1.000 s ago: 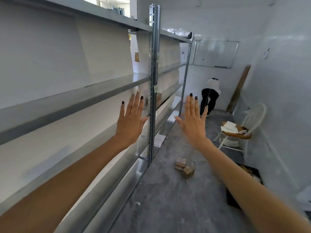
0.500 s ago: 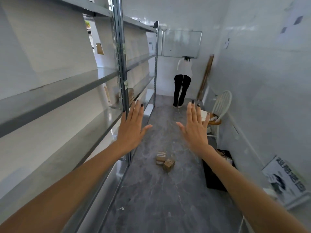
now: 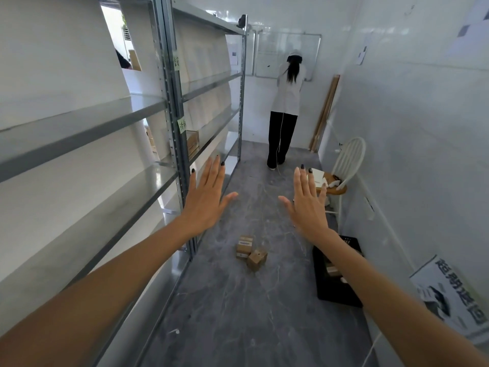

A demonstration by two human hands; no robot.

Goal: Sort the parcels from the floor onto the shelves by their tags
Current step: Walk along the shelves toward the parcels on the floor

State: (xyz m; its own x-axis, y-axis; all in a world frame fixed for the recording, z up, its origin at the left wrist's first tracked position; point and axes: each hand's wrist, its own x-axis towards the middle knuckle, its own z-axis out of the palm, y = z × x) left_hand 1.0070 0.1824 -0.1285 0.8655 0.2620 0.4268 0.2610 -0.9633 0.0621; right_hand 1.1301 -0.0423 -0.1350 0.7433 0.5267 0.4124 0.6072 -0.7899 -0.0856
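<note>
A small heap of brown cardboard parcels (image 3: 250, 251) lies on the grey floor in the middle of the aisle. My left hand (image 3: 206, 200) and my right hand (image 3: 308, 205) are stretched out in front of me, palms forward, fingers spread, holding nothing, well above the parcels. Metal shelves (image 3: 148, 181) run along the left wall. Green tags (image 3: 182, 125) are stuck on the upright post. A few brown parcels (image 3: 192, 140) sit on a far shelf behind the post.
A black crate (image 3: 336, 284) with boxes stands on the floor at the right wall. Beyond it is a white chair (image 3: 344, 165) with papers on its seat. A person (image 3: 287, 109) stands at the whiteboard at the aisle's end. A printed box (image 3: 449, 295) leans bottom right.
My view has swung right from the shelves toward the aisle. Both hands stay raised and spread. The person at the far end has stood up straight.
</note>
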